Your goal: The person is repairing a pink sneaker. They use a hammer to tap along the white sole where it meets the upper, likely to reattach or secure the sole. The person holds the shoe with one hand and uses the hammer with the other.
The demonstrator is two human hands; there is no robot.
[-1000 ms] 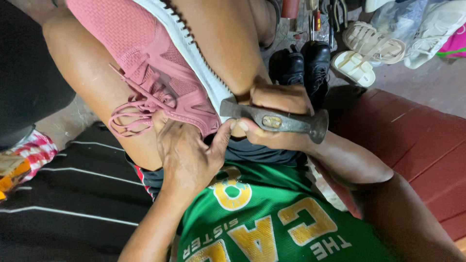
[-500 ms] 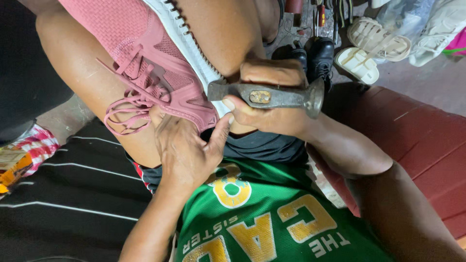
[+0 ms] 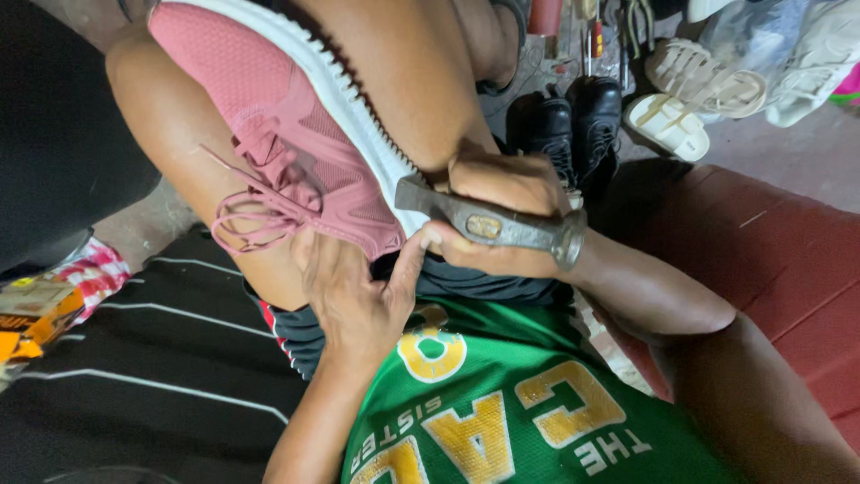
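A pink sneaker [image 3: 296, 152] with a white toothed sole and loose pink laces lies between my knees, heel end toward me. My left hand [image 3: 358, 296] presses against the shoe's heel, thumb up along the sole edge. My right hand [image 3: 502, 211] grips a worn metal hammer [image 3: 488, 224] by its head, held crosswise just beside the white sole near the heel. The hammer's round face points right and its narrow end touches or nearly touches the sole.
A pair of black leather shoes [image 3: 569, 130] stands beyond my right hand. Cream sandals [image 3: 690, 99] and a pale bag lie at the upper right. A red bench surface [image 3: 770, 260] is at right. Striped black cloth [image 3: 134, 376] lies at left.
My right hand with the hammer has lifted slightly and tilted, its narrow end now toward the sole. The shoe and left hand hold about the same place.
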